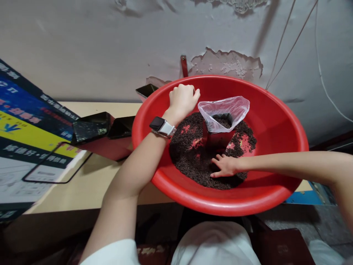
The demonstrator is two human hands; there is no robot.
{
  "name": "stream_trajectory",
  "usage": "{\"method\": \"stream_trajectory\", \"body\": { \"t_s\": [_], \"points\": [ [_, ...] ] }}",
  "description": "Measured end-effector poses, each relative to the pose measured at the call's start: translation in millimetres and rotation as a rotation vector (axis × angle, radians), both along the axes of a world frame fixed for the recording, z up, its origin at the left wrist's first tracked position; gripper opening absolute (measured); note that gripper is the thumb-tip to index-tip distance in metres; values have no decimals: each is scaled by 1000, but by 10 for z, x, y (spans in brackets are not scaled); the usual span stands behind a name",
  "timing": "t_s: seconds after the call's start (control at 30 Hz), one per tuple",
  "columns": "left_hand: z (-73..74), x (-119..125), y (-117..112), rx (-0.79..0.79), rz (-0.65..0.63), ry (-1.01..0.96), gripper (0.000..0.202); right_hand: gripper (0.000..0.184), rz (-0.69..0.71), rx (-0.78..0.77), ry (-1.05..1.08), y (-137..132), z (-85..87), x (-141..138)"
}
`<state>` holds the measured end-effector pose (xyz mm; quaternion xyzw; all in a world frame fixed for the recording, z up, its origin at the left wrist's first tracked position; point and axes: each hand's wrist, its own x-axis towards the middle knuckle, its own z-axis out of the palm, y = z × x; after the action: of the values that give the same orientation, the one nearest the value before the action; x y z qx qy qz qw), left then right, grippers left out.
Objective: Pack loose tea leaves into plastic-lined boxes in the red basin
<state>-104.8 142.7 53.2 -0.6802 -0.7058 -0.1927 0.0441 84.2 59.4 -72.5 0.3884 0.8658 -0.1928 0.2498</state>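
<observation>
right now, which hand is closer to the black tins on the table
Left. The left hand is fisted inside the red basin by its far left wall, the side toward the black tins. The right hand lies flat on the tea leaves further right.

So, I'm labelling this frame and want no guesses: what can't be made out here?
Head view only.
- Left hand: fist curled away, so whatever is inside it is hidden.
- Tin: the plastic bag and dark leaves cover most of it.
- Printed box: cut by the left edge, lettering blurred.
- Right hand: palm down, underside hidden.
</observation>
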Motion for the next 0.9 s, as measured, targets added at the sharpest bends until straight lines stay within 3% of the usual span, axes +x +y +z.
{"method": "stream_trajectory", "body": {
  "t_s": [0.07, 0.13, 0.43, 0.6, 0.77, 0.9],
  "points": [
    [12, 15, -15, 2, -4, -15, 45, 82, -143, -5, -58, 29, -260, 51],
    [22, 31, -29, 0, -12, -30, 44, 85, -238, 10, -22, 1, -375, 54],
    [49, 27, -37, 11, -21, -60, 41, 82, -220, -147, 52, -221, -248, -87],
    [43, 37, -41, -1, -20, -45, 41, 59, -142, -114, 50, -161, -260, -26],
    [27, 29, -30, 11, -23, -61, 40, 38, 3, -138, 177, -50, -57, 78],
    [18, 9, -9, 38, -18, -48, 41, 30, 38, -101, 361, 61, 345, 169]
  ]
}}
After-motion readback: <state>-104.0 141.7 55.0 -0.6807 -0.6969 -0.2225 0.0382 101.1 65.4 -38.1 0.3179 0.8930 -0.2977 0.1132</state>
